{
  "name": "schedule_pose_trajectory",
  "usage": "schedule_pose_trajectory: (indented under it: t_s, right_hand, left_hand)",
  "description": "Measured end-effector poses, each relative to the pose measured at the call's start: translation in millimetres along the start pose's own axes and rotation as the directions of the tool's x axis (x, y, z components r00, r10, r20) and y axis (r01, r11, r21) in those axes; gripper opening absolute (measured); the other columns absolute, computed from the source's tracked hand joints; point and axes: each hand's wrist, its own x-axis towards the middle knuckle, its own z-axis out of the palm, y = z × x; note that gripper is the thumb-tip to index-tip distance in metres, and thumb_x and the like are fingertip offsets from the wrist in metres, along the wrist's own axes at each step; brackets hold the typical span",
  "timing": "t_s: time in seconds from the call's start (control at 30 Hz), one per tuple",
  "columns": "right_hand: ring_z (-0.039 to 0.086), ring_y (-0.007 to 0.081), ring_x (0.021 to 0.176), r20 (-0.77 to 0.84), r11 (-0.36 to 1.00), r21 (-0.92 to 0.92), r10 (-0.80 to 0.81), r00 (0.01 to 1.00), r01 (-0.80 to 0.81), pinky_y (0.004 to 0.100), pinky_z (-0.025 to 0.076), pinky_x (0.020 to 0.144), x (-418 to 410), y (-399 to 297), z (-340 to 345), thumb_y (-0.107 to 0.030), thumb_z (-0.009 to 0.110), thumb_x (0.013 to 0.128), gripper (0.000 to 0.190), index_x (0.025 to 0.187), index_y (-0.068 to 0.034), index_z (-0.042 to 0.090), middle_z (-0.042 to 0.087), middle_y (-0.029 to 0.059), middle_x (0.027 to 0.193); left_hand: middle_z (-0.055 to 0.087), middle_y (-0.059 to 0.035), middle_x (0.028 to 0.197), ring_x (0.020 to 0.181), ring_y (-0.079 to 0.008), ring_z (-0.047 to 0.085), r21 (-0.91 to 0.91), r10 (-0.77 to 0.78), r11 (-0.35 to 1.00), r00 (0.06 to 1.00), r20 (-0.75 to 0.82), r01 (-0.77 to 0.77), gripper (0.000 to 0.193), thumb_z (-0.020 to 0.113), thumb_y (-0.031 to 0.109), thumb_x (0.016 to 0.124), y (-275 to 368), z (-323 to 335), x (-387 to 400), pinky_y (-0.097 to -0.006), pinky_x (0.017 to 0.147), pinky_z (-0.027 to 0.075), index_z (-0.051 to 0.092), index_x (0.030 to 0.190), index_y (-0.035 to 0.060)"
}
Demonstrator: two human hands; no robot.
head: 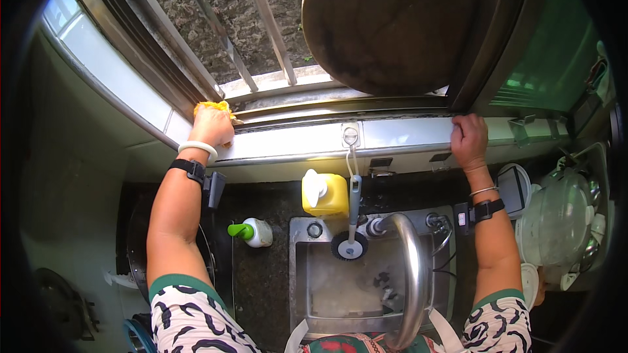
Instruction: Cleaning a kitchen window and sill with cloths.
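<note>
My left hand (214, 126) is closed around a yellow-orange cloth (216, 106), pressed at the left corner of the metal window track (343, 108). Its fingertips are partly hidden. My right hand (469, 138) rests with curled fingers on the white tiled sill (407, 132), near the right side of the window frame, and no object shows in it. Between the hands, a round hook (350, 135) on the sill holds a dish brush (354, 201) by its loop, head down over the sink.
Below the sill are a stainless steel sink (299, 274) with a curved faucet (414, 264), a yellow pump bottle (333, 196) and a white bottle with green pump (260, 233). Dishes and a clear bowl (557, 220) stand at right. A large round board (392, 24) leans by the window bars (267, 19).
</note>
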Motion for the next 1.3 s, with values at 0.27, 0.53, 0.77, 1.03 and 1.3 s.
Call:
schedule_pose_trajectory:
  t_s: [0.27, 0.53, 0.77, 1.03, 1.3]
  right_hand:
    - [0.052, 0.0305, 0.076, 0.004, 0.997, -0.061, 0.040, 0.999, -0.040, 0.0426, 0.041, 0.067, 6, -10, 1, -0.009, 0.057, 0.071, 0.008, 0.078, -0.011, 0.061, 0.057, 0.0072, 0.078]
    - [0.052, 0.0311, 0.075, -0.016, 0.999, -0.040, 0.022, 1.000, -0.023, 0.0430, 0.040, 0.067, 5, -7, 1, -0.009, 0.057, 0.071, 0.007, 0.077, -0.010, 0.061, 0.056, 0.0077, 0.077]
    - [0.052, 0.0310, 0.075, 0.009, 0.999, -0.045, -0.003, 1.000, 0.003, 0.0429, 0.041, 0.067, 3, -9, -2, -0.009, 0.056, 0.072, 0.007, 0.078, -0.010, 0.061, 0.056, 0.0077, 0.078]
    - [0.053, 0.0310, 0.076, -0.015, 0.999, -0.044, 0.032, 0.999, -0.032, 0.0437, 0.041, 0.067, 2, -3, 4, -0.011, 0.057, 0.070, 0.007, 0.076, -0.010, 0.061, 0.056, 0.0081, 0.077]
    - [0.053, 0.0285, 0.074, -0.039, 0.999, -0.041, 0.033, 0.999, -0.035, 0.0416, 0.041, 0.065, 2, -2, 2, -0.012, 0.059, 0.070, 0.005, 0.074, -0.013, 0.062, 0.056, 0.0053, 0.076]
  left_hand:
    - [0.067, -0.0169, 0.095, 0.093, -0.0321, 0.064, -0.368, 0.021, 0.925, 0.982, -0.190, -0.091, 0.033, 0.055, 0.006, 0.074, 38, 3, -4, -0.0421, 0.084, 0.048, 0.067, 0.104, 0.0117]
    - [0.063, -0.0180, 0.107, 0.100, -0.0351, 0.059, -0.431, 0.157, 0.724, 0.737, -0.658, -0.539, 0.032, 0.051, 0.006, 0.078, 71, 20, -30, -0.0438, 0.091, 0.045, 0.063, 0.107, 0.0098]
    - [0.055, -0.0120, 0.117, 0.109, -0.0285, 0.054, -0.407, -0.132, 0.912, 0.976, -0.175, 0.050, 0.051, 0.068, 0.040, 0.074, 9, 9, -25, -0.0399, 0.091, 0.046, 0.061, 0.113, 0.0080]
    - [0.067, -0.0161, 0.083, 0.082, -0.0320, 0.065, -0.672, -0.041, 0.696, 0.921, -0.388, -0.253, 0.025, 0.058, 0.026, 0.084, 49, -31, -8, -0.0398, 0.077, 0.050, 0.069, 0.092, 0.0050]
    - [0.064, -0.0221, 0.098, 0.096, -0.0393, 0.059, -0.756, 0.276, 0.394, 0.852, -0.444, -0.522, 0.033, 0.047, 0.029, 0.092, 208, -130, 18, -0.0426, 0.084, 0.046, 0.059, 0.110, 0.0041]
